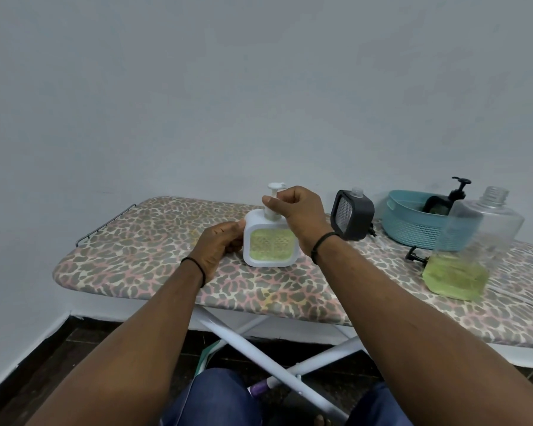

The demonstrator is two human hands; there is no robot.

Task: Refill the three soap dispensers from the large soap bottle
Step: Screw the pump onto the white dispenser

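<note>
Green soap fills the window of the white dispenser (270,241), which stands upright on the ironing board (130,259) (we'd call it the table, but it keeps its own name). Our left hand (220,244) is curled round the dispenser's left side, steadying it, and our right hand (293,210) has its fingers closed round the white pump (273,199) at the neck. Looks to us like the pump is being screwed on or off, can't say which.

The black dispenser (353,215) sits just beside it with its neck bare; a third, pump on, lies in the teal basket (413,229). A loose black pump (416,257) lies near the large soap bottle (471,247), uncapped and roughly a third full.

Handling-wise: the white one is rigid plastic, probably heavyish when full and slippery if soap dribbled. We'd grip the flat sides, never lift by the pump. The big bottle seems thin-walled, so hold it low with both hands.
</note>
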